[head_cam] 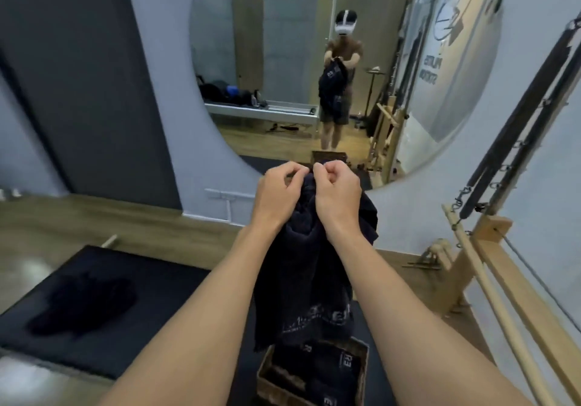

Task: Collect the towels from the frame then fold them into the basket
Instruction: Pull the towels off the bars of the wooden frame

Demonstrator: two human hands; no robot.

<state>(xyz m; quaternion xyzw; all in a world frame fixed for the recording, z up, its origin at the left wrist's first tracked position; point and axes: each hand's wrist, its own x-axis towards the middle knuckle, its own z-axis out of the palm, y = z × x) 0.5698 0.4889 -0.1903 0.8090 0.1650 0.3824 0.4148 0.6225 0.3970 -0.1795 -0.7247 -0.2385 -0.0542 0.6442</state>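
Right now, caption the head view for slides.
Over the basket of folded towels, left hand and right hand hold up a dark towel.

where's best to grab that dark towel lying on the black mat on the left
Come down from above and pinch a raised fold near the middle of the crumpled towel. It lies in a loose heap on the mat with no clean corner showing, so a sideways reach would likely just push it. The left hand and right hand both pinch the hanging towel.
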